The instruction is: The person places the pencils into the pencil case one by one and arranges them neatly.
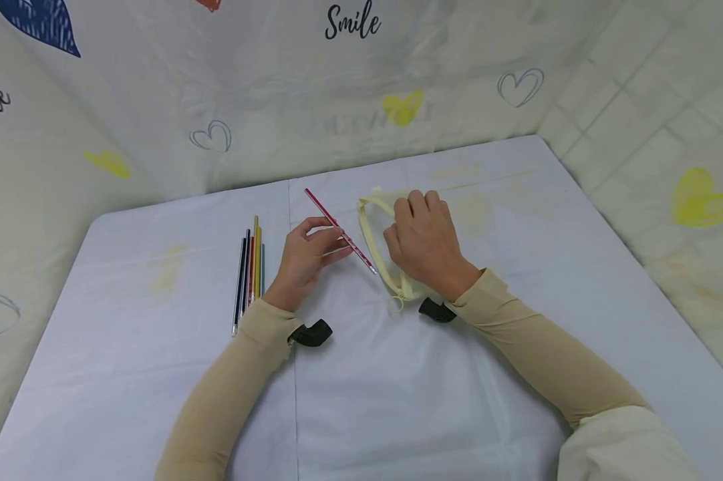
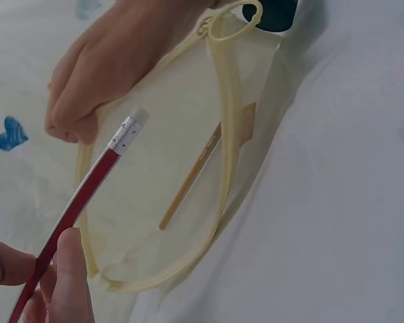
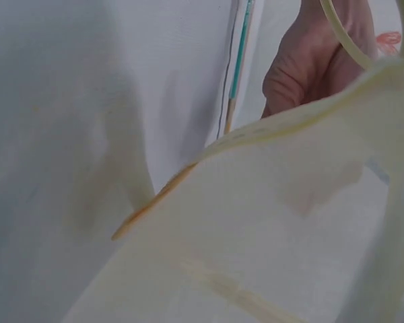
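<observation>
My left hand (image 1: 304, 264) pinches a red pencil (image 1: 331, 219) between thumb and fingers. It slants, with its white eraser end and silver band towards the pouch's mouth in the left wrist view. My right hand (image 1: 427, 240) grips the far rim of a pale yellow, see-through zip pouch (image 1: 370, 240), fingers curled over the edge. The mouth of the pouch gapes, with a ring-shaped pull (image 2: 246, 20) at one end of its zip. Within the pouch lies a slim yellow-brown stick (image 2: 192, 176); its kind is unclear.
Several pencils (image 1: 252, 264), among them dark, red, yellow and teal ones, lie side by side left of my left hand. A white cloth (image 1: 127, 321) covers the table. Behind it hangs a printed sheet (image 1: 265, 80). Black curved pieces (image 1: 313, 334) stick out at both wrists.
</observation>
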The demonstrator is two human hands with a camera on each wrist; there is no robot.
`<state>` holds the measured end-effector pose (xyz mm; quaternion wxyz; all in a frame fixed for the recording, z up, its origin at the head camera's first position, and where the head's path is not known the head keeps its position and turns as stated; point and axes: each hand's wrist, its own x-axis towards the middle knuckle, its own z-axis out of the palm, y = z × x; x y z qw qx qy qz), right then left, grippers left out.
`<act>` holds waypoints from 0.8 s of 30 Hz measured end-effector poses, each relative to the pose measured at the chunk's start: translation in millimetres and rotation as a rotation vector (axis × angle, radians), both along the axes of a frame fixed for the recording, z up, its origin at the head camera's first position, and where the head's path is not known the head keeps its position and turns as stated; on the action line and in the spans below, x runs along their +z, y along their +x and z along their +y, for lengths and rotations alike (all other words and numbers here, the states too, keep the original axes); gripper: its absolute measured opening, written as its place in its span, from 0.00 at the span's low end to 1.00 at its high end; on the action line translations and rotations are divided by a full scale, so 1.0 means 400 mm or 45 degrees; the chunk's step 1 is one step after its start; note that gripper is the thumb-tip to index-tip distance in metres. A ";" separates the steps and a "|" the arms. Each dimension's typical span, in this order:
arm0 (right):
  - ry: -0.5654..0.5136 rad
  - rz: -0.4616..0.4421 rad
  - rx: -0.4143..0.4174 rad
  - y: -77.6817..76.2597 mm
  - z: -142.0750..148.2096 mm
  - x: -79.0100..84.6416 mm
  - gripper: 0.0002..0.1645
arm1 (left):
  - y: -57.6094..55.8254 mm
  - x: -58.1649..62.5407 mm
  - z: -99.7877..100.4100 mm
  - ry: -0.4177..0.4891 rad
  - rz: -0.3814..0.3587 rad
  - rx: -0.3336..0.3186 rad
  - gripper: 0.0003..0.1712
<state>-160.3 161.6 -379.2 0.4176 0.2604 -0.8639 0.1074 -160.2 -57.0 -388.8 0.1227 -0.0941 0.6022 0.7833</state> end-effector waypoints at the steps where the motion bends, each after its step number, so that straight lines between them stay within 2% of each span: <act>1: -0.004 -0.002 0.000 0.000 0.000 0.000 0.12 | -0.002 -0.003 0.006 0.006 -0.001 -0.002 0.11; 13: -0.010 -0.013 -0.010 0.001 0.000 -0.003 0.13 | -0.008 -0.029 0.064 0.050 0.006 -0.095 0.11; 20: 0.010 -0.136 -0.025 0.002 0.006 -0.011 0.13 | -0.008 -0.044 0.096 0.077 0.019 -0.140 0.11; 24: 0.005 -0.126 -0.015 0.003 0.006 -0.008 0.13 | -0.007 -0.048 0.110 0.094 0.019 -0.156 0.10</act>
